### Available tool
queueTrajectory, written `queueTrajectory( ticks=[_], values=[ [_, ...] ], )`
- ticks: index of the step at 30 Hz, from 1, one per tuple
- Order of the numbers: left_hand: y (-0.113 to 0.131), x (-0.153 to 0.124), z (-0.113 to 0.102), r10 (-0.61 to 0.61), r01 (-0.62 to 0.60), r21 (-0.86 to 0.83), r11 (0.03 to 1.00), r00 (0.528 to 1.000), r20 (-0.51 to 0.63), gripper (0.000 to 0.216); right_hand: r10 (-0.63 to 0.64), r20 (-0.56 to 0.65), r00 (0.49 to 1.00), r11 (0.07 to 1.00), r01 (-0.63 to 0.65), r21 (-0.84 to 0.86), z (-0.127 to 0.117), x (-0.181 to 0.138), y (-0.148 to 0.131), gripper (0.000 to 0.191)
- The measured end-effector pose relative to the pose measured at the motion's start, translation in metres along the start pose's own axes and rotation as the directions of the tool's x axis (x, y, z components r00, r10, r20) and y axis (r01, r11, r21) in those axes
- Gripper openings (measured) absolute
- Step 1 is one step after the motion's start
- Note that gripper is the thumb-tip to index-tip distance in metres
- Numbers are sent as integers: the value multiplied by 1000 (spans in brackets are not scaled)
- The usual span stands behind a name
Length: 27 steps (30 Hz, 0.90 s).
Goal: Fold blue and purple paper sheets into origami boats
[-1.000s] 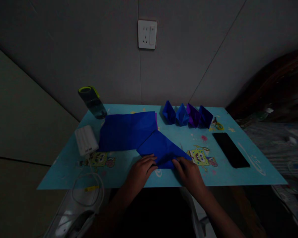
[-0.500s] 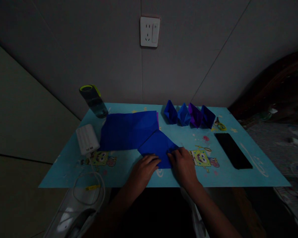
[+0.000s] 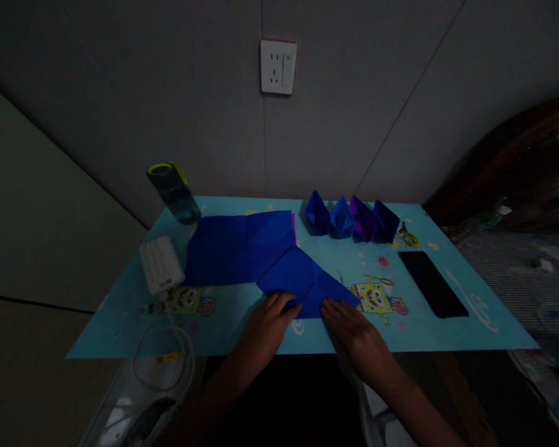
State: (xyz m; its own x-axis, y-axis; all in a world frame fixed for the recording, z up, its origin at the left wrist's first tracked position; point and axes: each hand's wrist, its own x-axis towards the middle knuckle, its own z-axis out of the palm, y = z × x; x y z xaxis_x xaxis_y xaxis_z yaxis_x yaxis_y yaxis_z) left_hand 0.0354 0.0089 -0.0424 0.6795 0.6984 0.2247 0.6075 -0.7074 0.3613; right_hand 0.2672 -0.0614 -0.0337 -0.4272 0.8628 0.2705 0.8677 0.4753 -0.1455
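A folded dark blue paper (image 3: 307, 282) lies on the light blue cartoon-print table (image 3: 447, 329) in front of me. My left hand (image 3: 268, 326) rests on the paper's near left edge, fingers flat and slightly spread. Fingers extended, my right hand (image 3: 354, 329) lies at the paper's near right edge, its fingertips touching the sheet. Behind the folded piece sits a stack of flat dark blue sheets (image 3: 235, 245).
Several folded paper boats (image 3: 351, 217) in blue and purple stand in a row at the table's back. A black phone (image 3: 432, 282) lies to the right, small scissors (image 3: 407, 236) near the boats. A white power bank (image 3: 161, 264) with cable and a dark bottle (image 3: 173, 191) sit left.
My right hand slid back from on top of the paper to its near right edge, uncovering the right corner. The left hand stayed almost in place.
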Motion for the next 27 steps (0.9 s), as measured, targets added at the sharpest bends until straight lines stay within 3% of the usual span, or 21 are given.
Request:
queueTrajectory(
  ticks=[9, 20, 25, 27],
  values=[
    [26, 6, -4, 202, -212, 139, 967, 976, 84, 44, 76, 45, 996, 997, -77, 6, -10, -3, -17, 43],
    [33, 5, 10, 140, -149, 195, 970, 988, 57, 42, 123, -67, 990, 991, -126, -46, -5, -31, -11, 38],
    [41, 3, 11, 143, -146, 282, 948, 989, 29, 35, 133, -192, 972, 990, -138, -15, -7, -37, -45, 35],
    [41, 2, 5, 89, -93, 312, 945, 996, 26, 35, 81, -128, 989, 996, -75, 52, -11, -31, -65, 37]
  ],
)
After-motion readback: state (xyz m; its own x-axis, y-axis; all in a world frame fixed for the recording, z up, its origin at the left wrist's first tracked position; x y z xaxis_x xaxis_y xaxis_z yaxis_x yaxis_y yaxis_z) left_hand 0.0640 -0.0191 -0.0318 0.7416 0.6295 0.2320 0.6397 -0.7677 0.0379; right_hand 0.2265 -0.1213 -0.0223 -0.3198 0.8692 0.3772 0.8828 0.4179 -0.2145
